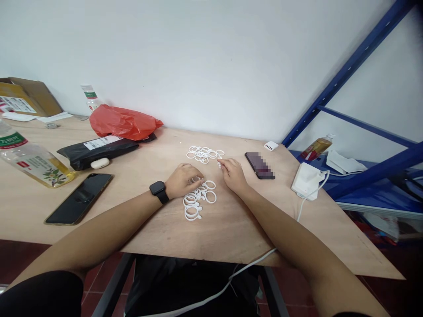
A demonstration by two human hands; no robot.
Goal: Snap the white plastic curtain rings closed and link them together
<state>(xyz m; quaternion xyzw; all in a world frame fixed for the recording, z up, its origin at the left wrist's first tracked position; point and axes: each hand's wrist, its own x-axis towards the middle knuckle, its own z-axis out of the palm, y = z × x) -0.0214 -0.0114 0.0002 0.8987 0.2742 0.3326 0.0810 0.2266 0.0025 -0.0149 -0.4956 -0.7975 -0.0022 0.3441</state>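
Several thin white plastic rings with small round tabs, like curtain rings, lie in two groups on the wooden table. My left hand [183,179], with a black watch on its wrist, is curled at the upper edge of the near group of rings [191,213]. A white ring [196,179] shows between its thumb and fingers. To the right, my right hand [233,175] has its thumb and fingertips pinched together on a small white piece [219,164], mostly hidden. Just beyond my hands is the far group of rings [202,152].
Left on the table [139,229] are a phone [79,199], an oil-like bottle [36,163], a black package [99,152] and a red bag [122,122]. On the right are another phone [259,166], a white charger [306,180] with a cable, and a blue metal frame [350,66].
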